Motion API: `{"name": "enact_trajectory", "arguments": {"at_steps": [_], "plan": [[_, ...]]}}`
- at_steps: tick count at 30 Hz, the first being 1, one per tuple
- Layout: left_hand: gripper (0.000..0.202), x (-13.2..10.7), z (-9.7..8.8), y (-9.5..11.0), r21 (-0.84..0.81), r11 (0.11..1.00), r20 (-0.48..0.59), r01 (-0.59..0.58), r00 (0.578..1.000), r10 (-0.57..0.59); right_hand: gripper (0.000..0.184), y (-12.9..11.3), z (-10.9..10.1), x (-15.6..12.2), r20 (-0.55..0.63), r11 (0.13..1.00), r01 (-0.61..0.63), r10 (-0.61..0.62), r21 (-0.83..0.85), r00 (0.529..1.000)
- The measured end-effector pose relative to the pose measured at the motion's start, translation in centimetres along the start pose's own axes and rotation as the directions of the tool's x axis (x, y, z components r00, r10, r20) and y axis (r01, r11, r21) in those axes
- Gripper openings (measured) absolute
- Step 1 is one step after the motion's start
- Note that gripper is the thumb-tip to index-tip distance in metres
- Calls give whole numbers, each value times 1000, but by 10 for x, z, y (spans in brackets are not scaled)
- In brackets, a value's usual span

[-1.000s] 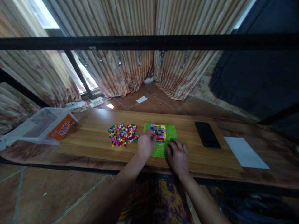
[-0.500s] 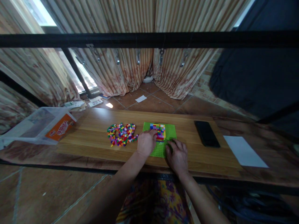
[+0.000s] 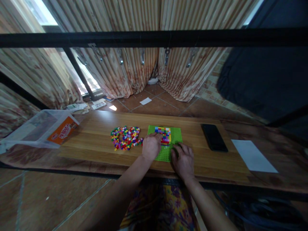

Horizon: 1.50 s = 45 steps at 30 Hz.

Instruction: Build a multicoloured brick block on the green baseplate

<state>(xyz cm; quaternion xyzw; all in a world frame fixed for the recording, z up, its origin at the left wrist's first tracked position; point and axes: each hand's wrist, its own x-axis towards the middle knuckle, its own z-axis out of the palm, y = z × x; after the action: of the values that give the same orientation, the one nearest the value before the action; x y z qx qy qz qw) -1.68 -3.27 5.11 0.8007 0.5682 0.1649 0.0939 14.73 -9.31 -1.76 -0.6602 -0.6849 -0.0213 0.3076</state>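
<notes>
On a wooden board lies a green studded baseplate (image 3: 176,134), with a multicoloured block of small bricks (image 3: 166,136) built up on it. My left hand (image 3: 151,146) reaches over the plate's left side, its fingers bent together at the left part of the built bricks; whatever sits under the fingertips is hidden. Resting at the plate's lower right corner, my right hand (image 3: 183,158) has curled fingers with a gap between thumb and forefinger, and nothing shows in it. A pile of loose coloured bricks (image 3: 126,138) spreads to the left of my left hand.
A clear plastic box (image 3: 36,128) with an orange label stands at the left end of the wooden board (image 3: 96,134). To the right lie a black phone (image 3: 214,137) and a white sheet of paper (image 3: 253,155). A dark metal bar (image 3: 154,39) crosses beyond the board.
The whole view has shifted very slightly. Both hands keep their places at the baseplate, and the bricks look the same.
</notes>
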Motion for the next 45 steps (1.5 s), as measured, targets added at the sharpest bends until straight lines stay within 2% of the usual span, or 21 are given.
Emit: {"name": "enact_trajectory", "arguments": {"at_steps": [11, 13, 16, 21, 25, 28, 30, 39, 45], "plan": [[24, 4, -4, 3, 6, 1000, 24, 22, 999, -23, 31, 1, 0, 0, 16, 1000, 9, -8, -29, 1000], [25, 1, -3, 3, -40, 999, -6, 23, 1000, -24, 31, 1, 1, 0, 10, 999, 15, -15, -34, 1000], [27, -11, -1, -1, -150, 988, -107, 39, 993, -56, 30, 2, 2, 0, -6, 999, 27, -28, -35, 1000], [24, -46, 1, -24, -243, 961, -214, 132, 959, -186, 29, 4, 3, 0, -31, 999, 30, -31, -34, 999], [21, -74, -1, -53, -235, 938, -223, 254, 925, -307, 29, 5, 4, -1, -36, 999, 31, -32, -26, 999], [19, -84, -4, -70, -199, 913, -230, 357, 888, -398, 29, 6, 5, -2, -39, 999, 30, -31, -33, 999], [19, -83, -7, -74, -184, 906, -241, 382, 876, -418, 30, 6, 6, -3, -40, 999, 30, -31, -37, 999], [22, -57, -4, -60, -73, 970, -201, 234, 949, -244, 29, 7, 5, -3, -26, 999, 32, -32, -25, 999], [20, -51, 1, -60, 14, 983, -163, 184, 970, -180, 30, 7, 4, -2, -20, 999, 31, -31, -37, 999]]}}
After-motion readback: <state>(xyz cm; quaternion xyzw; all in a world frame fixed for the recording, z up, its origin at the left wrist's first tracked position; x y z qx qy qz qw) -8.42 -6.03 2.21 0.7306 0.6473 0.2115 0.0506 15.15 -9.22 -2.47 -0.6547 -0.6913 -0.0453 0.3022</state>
